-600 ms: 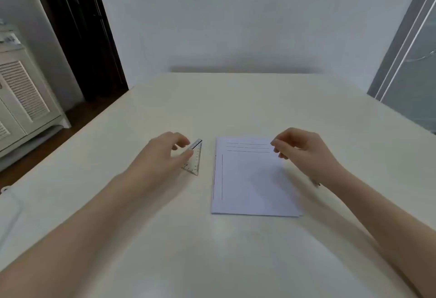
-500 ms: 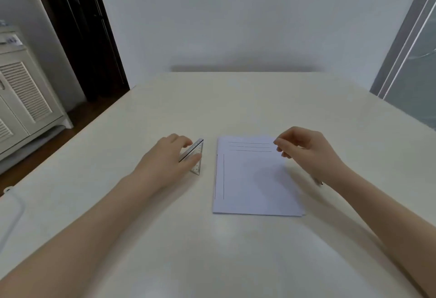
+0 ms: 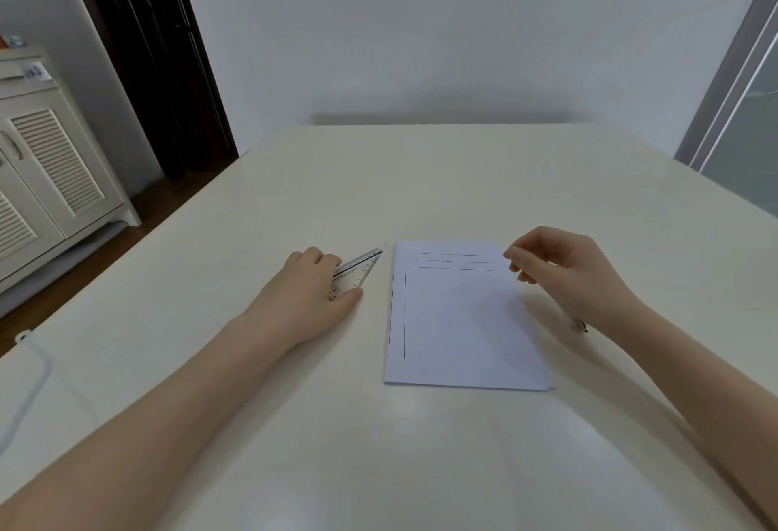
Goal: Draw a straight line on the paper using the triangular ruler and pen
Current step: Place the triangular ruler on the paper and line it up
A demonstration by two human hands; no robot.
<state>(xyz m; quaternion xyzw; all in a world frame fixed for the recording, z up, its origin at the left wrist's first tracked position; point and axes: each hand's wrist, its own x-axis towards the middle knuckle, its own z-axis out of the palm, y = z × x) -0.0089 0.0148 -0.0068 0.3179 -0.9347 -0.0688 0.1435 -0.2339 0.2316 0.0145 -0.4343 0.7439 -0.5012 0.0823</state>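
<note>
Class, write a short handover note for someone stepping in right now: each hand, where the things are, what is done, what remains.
Left hand grips the triangular ruler on the table, left of the paper.
Right hand hovers empty over the paper's top right corner.
Pen lies right of the paper, mostly hidden by the wrist.
Paper carries earlier lines.
Left: place ruler, take pen, draw.
</note>
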